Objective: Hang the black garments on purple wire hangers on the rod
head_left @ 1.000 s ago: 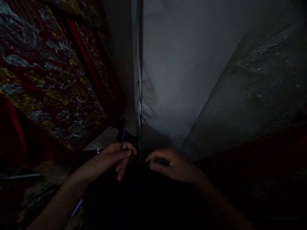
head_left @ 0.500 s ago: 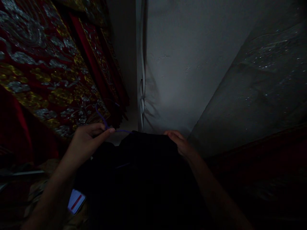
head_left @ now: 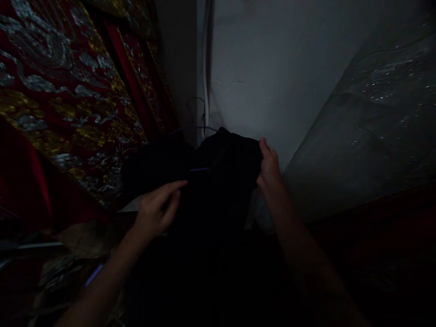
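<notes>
A black garment point(head_left: 218, 181) hangs on a thin purple hanger point(head_left: 199, 169) in front of me in dim light. My right hand point(head_left: 269, 168) is closed on the garment's upper right edge and holds it up. My left hand point(head_left: 158, 209) is lower on the left, fingers stretched toward the front of the cloth, touching it near the purple bar. The hanger's hook shows faintly above the garment, near the white cable.
Red cloth with gold and silver embroidery point(head_left: 64, 104) hangs at the left. A pale wall point(head_left: 272, 68) with a white cable point(head_left: 205, 68) is ahead. A grey sequinned fabric point(head_left: 374, 118) slopes at the right. Clutter lies low at the left.
The black garment has risen in front of the wall. My right hand went up with its edge. My left hand let go of the hanger hook and dropped to the cloth's front.
</notes>
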`<move>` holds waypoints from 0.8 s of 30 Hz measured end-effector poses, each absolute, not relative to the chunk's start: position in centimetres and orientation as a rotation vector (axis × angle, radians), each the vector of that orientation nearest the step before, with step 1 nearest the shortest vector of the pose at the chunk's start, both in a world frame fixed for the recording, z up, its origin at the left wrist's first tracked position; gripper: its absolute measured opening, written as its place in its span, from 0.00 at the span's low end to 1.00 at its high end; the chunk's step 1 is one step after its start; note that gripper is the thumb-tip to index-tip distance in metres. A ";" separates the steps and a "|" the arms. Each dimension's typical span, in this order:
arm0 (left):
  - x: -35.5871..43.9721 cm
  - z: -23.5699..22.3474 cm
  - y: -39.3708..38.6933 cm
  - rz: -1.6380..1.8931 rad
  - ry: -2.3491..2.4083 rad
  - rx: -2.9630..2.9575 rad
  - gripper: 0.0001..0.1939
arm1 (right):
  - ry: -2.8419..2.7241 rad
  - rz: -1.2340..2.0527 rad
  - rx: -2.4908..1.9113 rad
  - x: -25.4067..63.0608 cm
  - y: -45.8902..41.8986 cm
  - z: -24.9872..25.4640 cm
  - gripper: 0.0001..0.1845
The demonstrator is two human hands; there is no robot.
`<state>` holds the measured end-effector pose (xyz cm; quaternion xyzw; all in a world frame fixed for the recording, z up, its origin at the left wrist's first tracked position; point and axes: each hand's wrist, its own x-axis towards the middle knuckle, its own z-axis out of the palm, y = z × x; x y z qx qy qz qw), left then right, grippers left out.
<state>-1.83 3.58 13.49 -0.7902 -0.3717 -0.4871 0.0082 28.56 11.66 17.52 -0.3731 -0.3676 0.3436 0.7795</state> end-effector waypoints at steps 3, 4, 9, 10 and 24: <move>-0.2 11.4 3.8 -1.183 -1.314 -2.868 0.26 | -0.699 0.713 -0.797 29.5 11.4 16.7 0.25; 0.4 10.9 4.1 -1.088 -1.388 -2.931 0.28 | -0.675 0.721 -0.802 29.7 11.0 16.3 0.25; 2.8 7.9 5.0 -0.618 -1.655 -2.969 0.25 | -0.624 0.843 -0.854 30.4 8.9 13.9 0.25; 3.2 7.1 5.0 -0.548 -1.695 -2.956 0.23 | -0.638 0.860 -0.871 30.4 8.7 13.4 0.25; 5.0 -1.7 -0.7 -1.495 -1.877 -2.883 0.11 | -0.566 0.296 -1.204 26.3 1.5 2.1 0.16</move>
